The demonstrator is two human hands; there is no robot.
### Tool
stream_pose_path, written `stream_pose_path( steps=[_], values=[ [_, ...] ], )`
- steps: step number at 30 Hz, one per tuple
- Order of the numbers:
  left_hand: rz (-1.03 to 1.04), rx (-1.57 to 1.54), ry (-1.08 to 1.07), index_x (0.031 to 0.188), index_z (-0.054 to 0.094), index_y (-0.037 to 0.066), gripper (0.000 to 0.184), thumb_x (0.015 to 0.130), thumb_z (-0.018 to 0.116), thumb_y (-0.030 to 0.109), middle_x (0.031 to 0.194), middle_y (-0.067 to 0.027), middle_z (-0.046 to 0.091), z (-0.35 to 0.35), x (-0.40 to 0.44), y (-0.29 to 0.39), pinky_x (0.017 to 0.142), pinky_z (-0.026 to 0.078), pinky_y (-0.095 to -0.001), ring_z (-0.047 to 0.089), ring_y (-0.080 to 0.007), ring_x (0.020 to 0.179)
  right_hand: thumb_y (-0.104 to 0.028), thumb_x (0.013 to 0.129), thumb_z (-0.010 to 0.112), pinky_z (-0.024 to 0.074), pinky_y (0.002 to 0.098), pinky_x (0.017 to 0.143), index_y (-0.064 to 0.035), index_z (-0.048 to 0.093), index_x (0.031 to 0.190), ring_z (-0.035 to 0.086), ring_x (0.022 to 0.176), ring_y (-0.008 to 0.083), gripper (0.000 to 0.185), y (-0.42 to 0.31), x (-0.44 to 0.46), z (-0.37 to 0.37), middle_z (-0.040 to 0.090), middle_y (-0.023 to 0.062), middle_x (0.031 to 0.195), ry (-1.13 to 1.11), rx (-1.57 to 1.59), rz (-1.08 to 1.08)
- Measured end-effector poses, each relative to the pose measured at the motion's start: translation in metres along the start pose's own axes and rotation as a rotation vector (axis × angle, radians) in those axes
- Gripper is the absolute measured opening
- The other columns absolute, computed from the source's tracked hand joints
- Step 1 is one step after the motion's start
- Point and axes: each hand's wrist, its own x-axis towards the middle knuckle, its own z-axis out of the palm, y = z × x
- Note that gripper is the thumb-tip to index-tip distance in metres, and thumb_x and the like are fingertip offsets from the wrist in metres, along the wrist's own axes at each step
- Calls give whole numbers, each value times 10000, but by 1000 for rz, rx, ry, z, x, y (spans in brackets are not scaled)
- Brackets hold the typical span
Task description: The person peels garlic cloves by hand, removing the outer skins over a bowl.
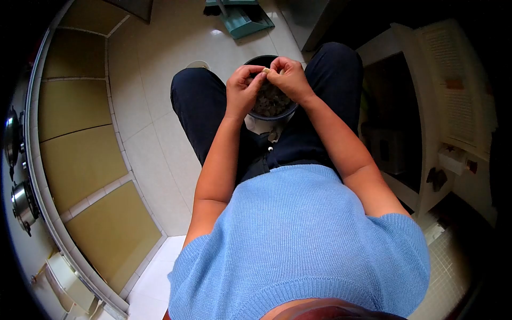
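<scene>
Both hands meet above a dark round bucket (pixel 272 105) that stands between the knees and holds dark scraps. A small pale yellowish piece (pixel 265 70) is pinched between the fingertips of my left hand (pixel 245 88) and my right hand (pixel 290 79). The fingers of the two hands touch or nearly touch around it. What the piece is cannot be made out. The hands hide part of the bucket's opening.
A teal dustpan (pixel 248 22) with a brush lies on the tiled floor (pixel 154 106) ahead. A pale round container (pixel 198 64) shows past the left knee. Cabinets (pixel 80 106) and metal pots (pixel 24 205) line the left; an open-fronted cabinet (pixel 421 112) stands right.
</scene>
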Motion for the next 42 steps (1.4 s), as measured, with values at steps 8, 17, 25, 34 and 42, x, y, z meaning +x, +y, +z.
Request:
stream_pose_path(
  steps=[8, 17, 25, 34, 42],
  values=[
    [-166, -338, 13, 990, 630, 27, 167, 847, 619, 113, 772, 53, 584, 1, 0, 1, 549, 321, -136, 441, 8, 634, -122, 764, 668, 357, 178, 506, -33, 565, 705, 419, 572, 13, 149, -1, 0, -2, 514, -57, 643, -2, 156, 55],
    [-302, -528, 55, 1003, 615, 27, 173, 860, 600, 123, 792, 36, 586, -3, 2, 3, 514, 313, -141, 396, 6, 592, -62, 773, 585, 374, 173, 495, -27, 585, 780, 461, 560, 22, 36, -1, 1, -3, 548, -33, 675, -16, 302, 111],
    [-382, -752, 96, 1043, 574, 29, 195, 881, 575, 137, 692, 46, 499, -8, 6, 0, 453, 294, -162, 381, -26, 515, -107, 798, 585, 349, 175, 456, -36, 591, 774, 437, 512, 23, 75, 1, 3, -6, 567, -8, 671, -59, 462, 182],
    [-446, -851, 118, 1053, 546, 33, 214, 876, 585, 147, 723, 30, 515, -10, 8, -4, 428, 303, -164, 379, -28, 504, -86, 733, 658, 409, 205, 543, -23, 596, 771, 487, 577, 59, 96, 21, 9, -2, 580, 1, 706, 47, 46, 32],
    [-478, -802, 100, 1027, 561, 27, 198, 873, 587, 148, 699, 33, 517, -8, 6, -4, 423, 302, -150, 395, -20, 524, -211, 910, 496, 376, 165, 421, -26, 588, 935, 511, 534, 54, 207, 3, 7, -6, 590, 32, 739, -206, 504, 333]
  ],
)
